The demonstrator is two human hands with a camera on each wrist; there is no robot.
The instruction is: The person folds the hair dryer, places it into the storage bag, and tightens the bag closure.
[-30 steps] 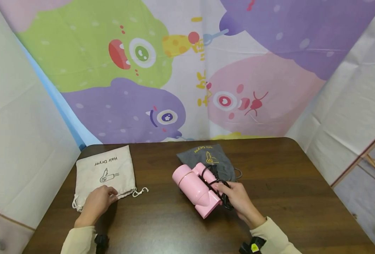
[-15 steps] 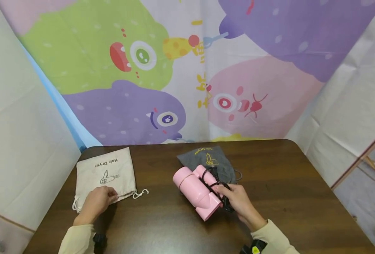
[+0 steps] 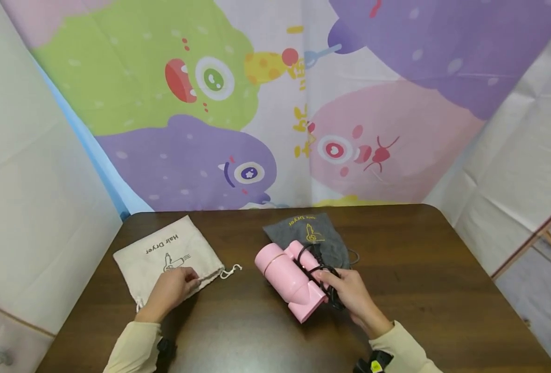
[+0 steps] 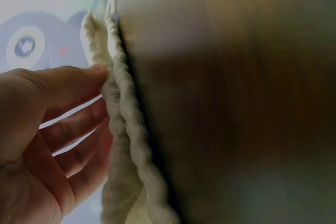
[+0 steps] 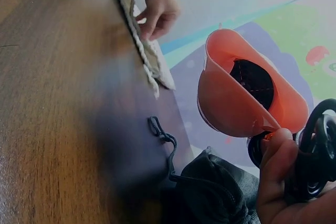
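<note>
Now my left hand [image 3: 172,291] pinches the gathered mouth edge of the cream drawstring bag [image 3: 165,257], lying flat on the dark wooden table [image 3: 443,290]. Across from it, my right hand [image 3: 350,295] curls around the pink hair dryer [image 3: 286,277] and its coiled black cord [image 3: 324,274], resting on a grey pouch [image 3: 310,235].

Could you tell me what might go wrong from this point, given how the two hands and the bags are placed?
The right hand grips the pink hair dryer together with its coiled black cord; loops could slip loose and snag. The left hand pinches only the beige drawstring bag at its gathered edge, so the mouth may stay closed. The dryer partly rests on the grey bag and could drag it.
</note>
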